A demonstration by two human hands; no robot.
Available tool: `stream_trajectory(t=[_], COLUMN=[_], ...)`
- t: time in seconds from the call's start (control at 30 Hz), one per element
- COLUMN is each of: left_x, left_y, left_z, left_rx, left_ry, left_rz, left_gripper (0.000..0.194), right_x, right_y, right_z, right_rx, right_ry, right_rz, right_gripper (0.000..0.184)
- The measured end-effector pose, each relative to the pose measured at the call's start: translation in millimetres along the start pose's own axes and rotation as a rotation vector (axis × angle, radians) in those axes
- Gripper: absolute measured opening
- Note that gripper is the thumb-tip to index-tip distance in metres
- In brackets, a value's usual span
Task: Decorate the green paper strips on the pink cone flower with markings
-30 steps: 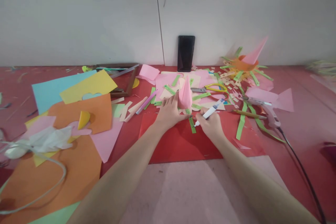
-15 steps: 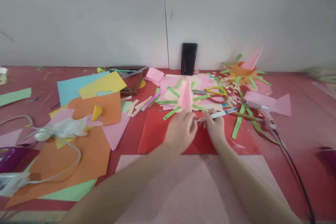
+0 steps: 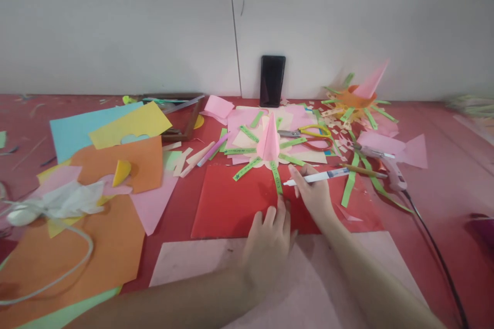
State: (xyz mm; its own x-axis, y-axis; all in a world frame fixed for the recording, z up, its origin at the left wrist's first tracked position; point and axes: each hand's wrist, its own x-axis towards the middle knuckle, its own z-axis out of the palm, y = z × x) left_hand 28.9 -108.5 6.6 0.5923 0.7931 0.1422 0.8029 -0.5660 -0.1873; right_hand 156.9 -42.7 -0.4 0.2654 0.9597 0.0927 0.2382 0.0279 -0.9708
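Note:
A white pen point(image 3: 322, 176) is pinched in my right hand point(image 3: 314, 194), its tip close to the right side of a green paper strip point(image 3: 277, 177) with dark marks on it. The fingers of my left hand point(image 3: 270, 239) reach forward over the red sheet point(image 3: 227, 200), apart, with a fingertip at the strip's near end. That strip and several other marked ones spread out from a cream paper flower point(image 3: 247, 139). On the flower stands a pink paper cone point(image 3: 271, 141).
Scissors point(image 3: 314, 132) lie beyond my right hand, a glue gun point(image 3: 391, 167) with a black cord to the right. A second paper piece with a cone point(image 3: 358, 95) stands farther back. A phone point(image 3: 272, 81) leans on the wall. Orange sheets point(image 3: 111, 247) and a white cable point(image 3: 87, 257) are left.
My left hand has drawn back from the flower toward me and its fingers have straightened, uncovering the near green strip. The pen tip now points at that strip. The view has turned slightly right.

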Motion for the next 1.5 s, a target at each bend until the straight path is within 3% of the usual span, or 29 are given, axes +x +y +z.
stream_trajectory(t=[0.27,0.63,1.07,1.5], left_x=[-6.9,-4.2,-4.3,-4.0], left_y=[2.6,1.6,1.0,1.4], left_z=[4.3,2.6,-0.5,1.0], left_rx=[-0.01,-0.014,0.009,0.01], left_ry=[0.037,0.062,0.023,0.028], left_rz=[0.027,0.063,0.087,0.1], left_gripper=[0.037,0.035,0.035,0.035], right_x=[-2.7,-5.3,-5.6,-5.3], right_y=[2.7,1.6,0.6,1.8], right_z=[1.8,1.6,4.2,2.8], right_rx=[-0.177,-0.211,-0.327,-0.325], right_ry=[-0.061,-0.129,-0.01,-0.057], right_rz=[-0.01,0.005,-0.104,-0.113], right_gripper=[0.039,0.037,0.034,0.035])
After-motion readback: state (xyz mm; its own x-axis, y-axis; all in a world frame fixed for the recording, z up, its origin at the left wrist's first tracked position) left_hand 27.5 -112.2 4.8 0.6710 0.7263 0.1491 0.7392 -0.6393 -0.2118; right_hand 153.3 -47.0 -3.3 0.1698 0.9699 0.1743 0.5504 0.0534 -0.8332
